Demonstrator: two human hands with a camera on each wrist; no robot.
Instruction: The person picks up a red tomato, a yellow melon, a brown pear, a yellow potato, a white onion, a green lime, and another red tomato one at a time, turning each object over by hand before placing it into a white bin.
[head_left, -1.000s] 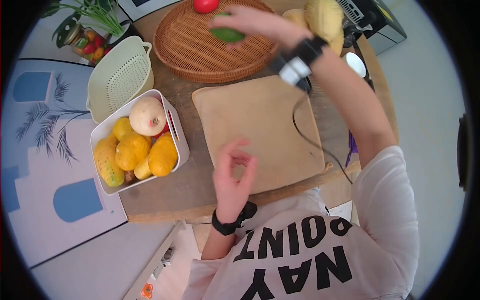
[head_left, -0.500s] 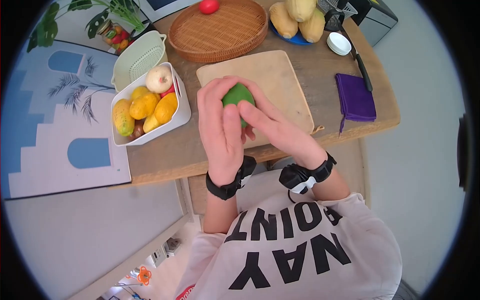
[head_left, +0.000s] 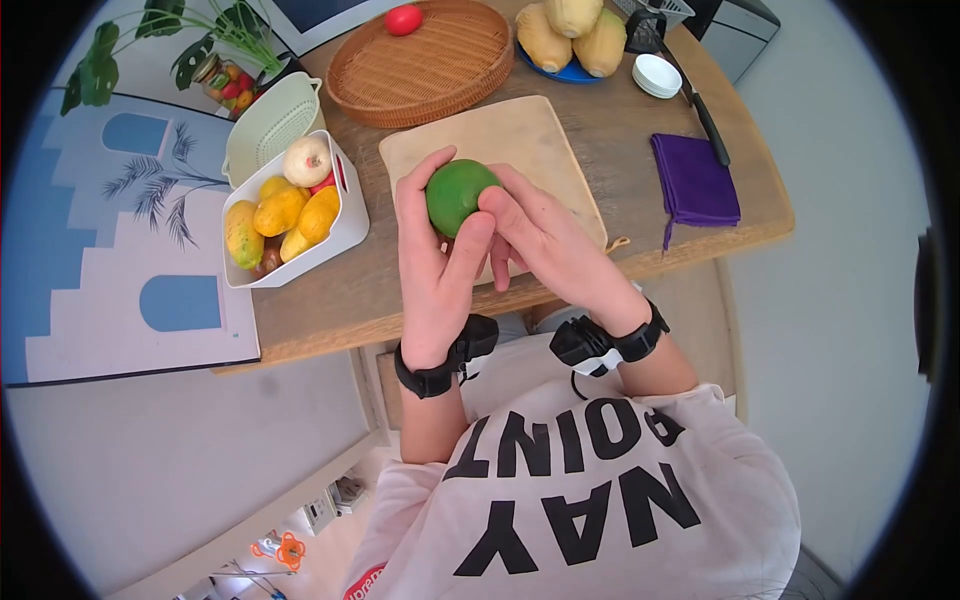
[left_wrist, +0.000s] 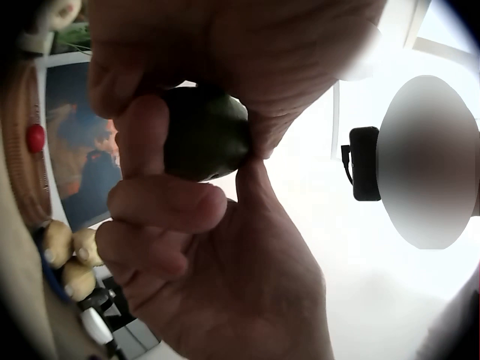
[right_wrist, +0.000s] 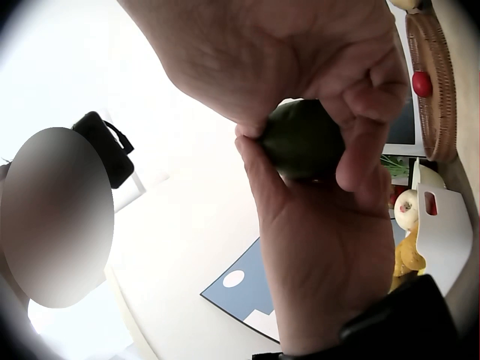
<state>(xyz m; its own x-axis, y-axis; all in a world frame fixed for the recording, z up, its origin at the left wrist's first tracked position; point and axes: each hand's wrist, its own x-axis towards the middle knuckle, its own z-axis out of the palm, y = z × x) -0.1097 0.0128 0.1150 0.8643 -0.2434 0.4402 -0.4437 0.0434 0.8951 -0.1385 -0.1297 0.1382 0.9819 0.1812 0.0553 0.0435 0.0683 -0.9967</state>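
A round green fruit [head_left: 460,198] is held between both hands over the near part of the wooden cutting board [head_left: 535,140]. My left hand [head_left: 435,255] grips it from the left side, thumb against its near face. From the right, my right hand [head_left: 560,240] grips it too, with the thumb tip on its skin. In both wrist views the fruit [left_wrist: 204,133] looks dark, with fingers curled round it; part of its surface is hidden by them.
A white bin [head_left: 345,235] of yellow fruit stands left, by a pale green colander [head_left: 270,130]. Behind are a wicker tray [head_left: 425,70] with a red fruit [head_left: 404,19] and a blue plate [head_left: 575,72] of yellow fruit. At right lie a knife [head_left: 708,130] and purple cloth [head_left: 697,180].
My right hand has brought the green fruit from over the wicker tray to above the board. My left hand, empty earlier, now grips it too, and more of the fruit shows.
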